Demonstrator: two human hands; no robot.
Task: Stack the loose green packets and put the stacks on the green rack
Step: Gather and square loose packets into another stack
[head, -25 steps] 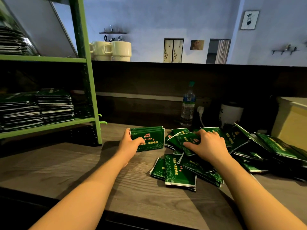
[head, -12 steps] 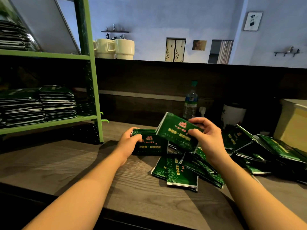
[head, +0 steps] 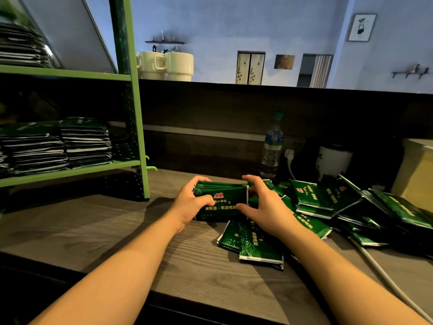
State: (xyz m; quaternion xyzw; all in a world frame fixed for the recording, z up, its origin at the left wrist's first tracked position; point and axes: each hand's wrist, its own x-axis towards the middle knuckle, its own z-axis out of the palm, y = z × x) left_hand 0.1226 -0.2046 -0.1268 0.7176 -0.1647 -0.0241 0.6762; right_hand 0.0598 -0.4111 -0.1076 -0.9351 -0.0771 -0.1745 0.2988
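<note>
Two hands clasp a small stack of green packets (head: 221, 199) at the centre of the frame, on a wooden table (head: 105, 231).

The left hand (head: 189, 202) curls round the stack's left end and the right hand (head: 262, 207) grips its right end, thumb on the printed front. Loose green packets (head: 314, 198) lie scattered to the right, and a few more (head: 253, 245) sit just below the right hand. On the left, the green rack (head: 131, 113) carries finished stacks (head: 84, 141) on its lower shelf. A water bottle (head: 271, 146) stands behind, in the upper right.
</note>
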